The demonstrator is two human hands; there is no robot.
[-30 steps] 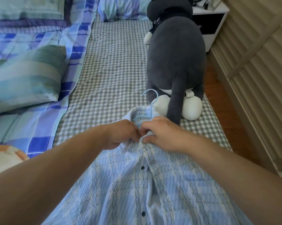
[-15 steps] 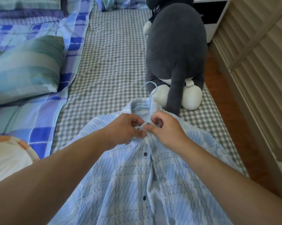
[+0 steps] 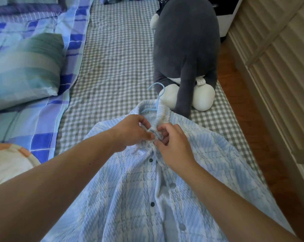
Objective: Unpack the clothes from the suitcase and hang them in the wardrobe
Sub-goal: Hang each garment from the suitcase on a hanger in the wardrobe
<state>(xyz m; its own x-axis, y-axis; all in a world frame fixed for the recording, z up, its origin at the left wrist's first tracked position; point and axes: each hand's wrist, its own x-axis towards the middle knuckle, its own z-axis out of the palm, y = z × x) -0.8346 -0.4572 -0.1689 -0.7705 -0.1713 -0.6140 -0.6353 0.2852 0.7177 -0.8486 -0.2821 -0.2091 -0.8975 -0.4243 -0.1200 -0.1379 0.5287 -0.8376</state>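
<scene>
Light-blue plaid shirt spread front-up on the checked bedsheet, collar toward the far end, hem running out of view at the bottom edge. A blue hanger sits inside the collar; its hook projects past the collar and lies just beside the white foot of a grey plush toy. The placket is open below the neck, with 3 dark buttons visible along one side and 2 pale snaps along the other.

Both hands meet at the top of the placket, directly below the collar. Left hand: fingers curled, thumb and forefinger pinching the left edge of the neck opening. Right hand: fingers curled, tips pinching the right edge at the same spot. The 2 hands are touching or nearly so, with bunched fabric and what appears to be the top fastener between them; whether it is closed cannot be told.

Both forearms reach forward from the lower corners and converge over the shirt.

To the left lie a pillow and a blue patchwork quilt; to the right, a wooden floor and slatted panel.
</scene>
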